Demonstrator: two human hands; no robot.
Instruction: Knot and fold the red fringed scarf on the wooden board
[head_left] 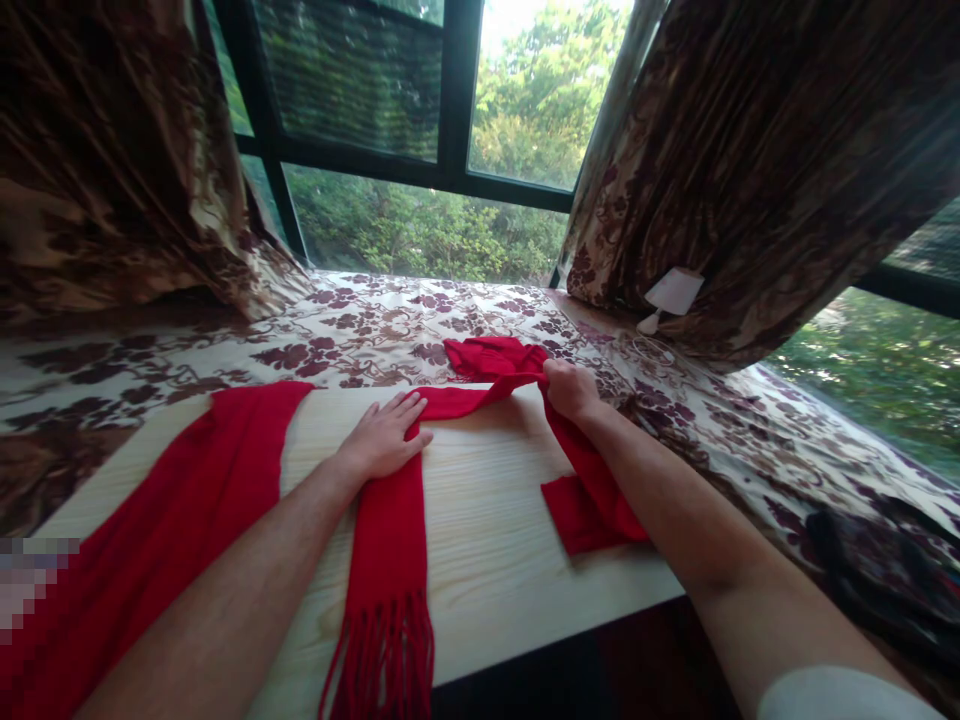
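A red scarf (388,530) lies on the pale wooden board (480,510), its fringed end hanging toward me. My left hand (386,435) rests flat on the scarf where it bends to the right, fingers stretched out. Closed around a raised stretch of the scarf is my right hand (571,388), at the board's far right edge. From there red fabric drops beneath my right forearm to a folded piece (581,515) on the board. Another wide red cloth (232,470) spreads along the left side, partly behind my left arm. Whether these red pieces join cannot be seen.
Behind the board, a bunched red cloth (491,355) sits on a flower-patterned cover (360,310). A small white lamp (673,292) stands by the right curtain (720,180). Dark items (885,570) lie at far right. Windows (420,220) rise at the back.
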